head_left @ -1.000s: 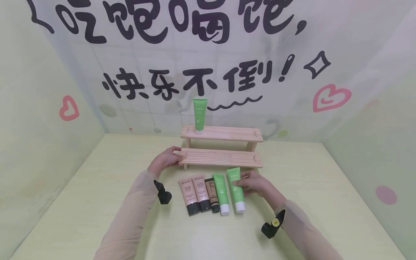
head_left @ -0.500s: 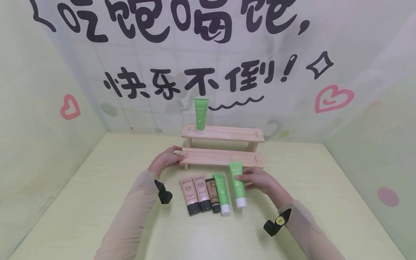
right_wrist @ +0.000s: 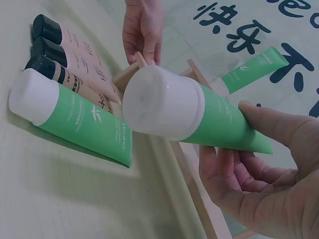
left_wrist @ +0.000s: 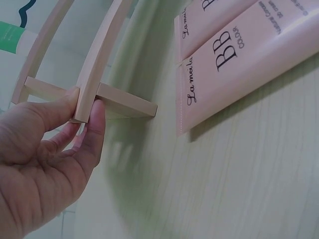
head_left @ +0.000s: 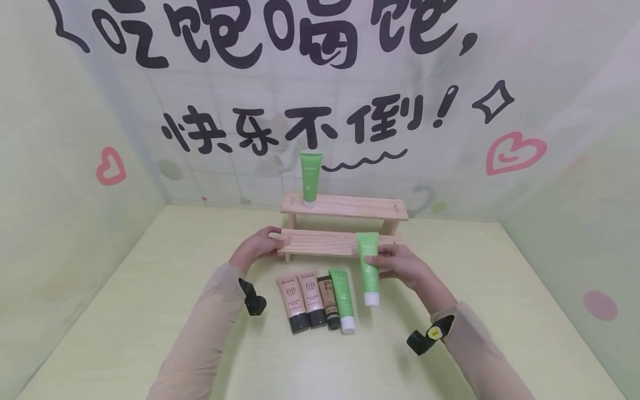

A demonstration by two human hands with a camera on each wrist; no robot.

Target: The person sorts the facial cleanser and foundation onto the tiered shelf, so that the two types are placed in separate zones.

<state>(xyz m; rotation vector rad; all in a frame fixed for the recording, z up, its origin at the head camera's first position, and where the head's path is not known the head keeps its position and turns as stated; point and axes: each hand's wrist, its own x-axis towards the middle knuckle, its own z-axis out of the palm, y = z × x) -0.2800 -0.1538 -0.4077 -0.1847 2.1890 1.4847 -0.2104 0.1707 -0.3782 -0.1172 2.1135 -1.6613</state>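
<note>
Held green tube (head_left: 370,278) is up from the earlier frame, now in front of the lower shelf's (head_left: 320,243) right half, off the table (head_left: 320,366). Right hand (head_left: 407,268) pinches it, thumb against fingers; left hand (head_left: 260,243) pinches the shelf's left end. I'd brace left, clear the edge, seat the cap (head_left: 371,299) flat, then release.

Green tube (head_left: 369,266) with white cap (head_left: 371,299)

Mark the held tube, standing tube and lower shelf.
Held tube (head_left: 370,274), head view, middle of green body.
Standing tube (head_left: 311,176), head view, middle of green body.
Lower shelf (head_left: 322,243), head view, bare top surface.
</note>
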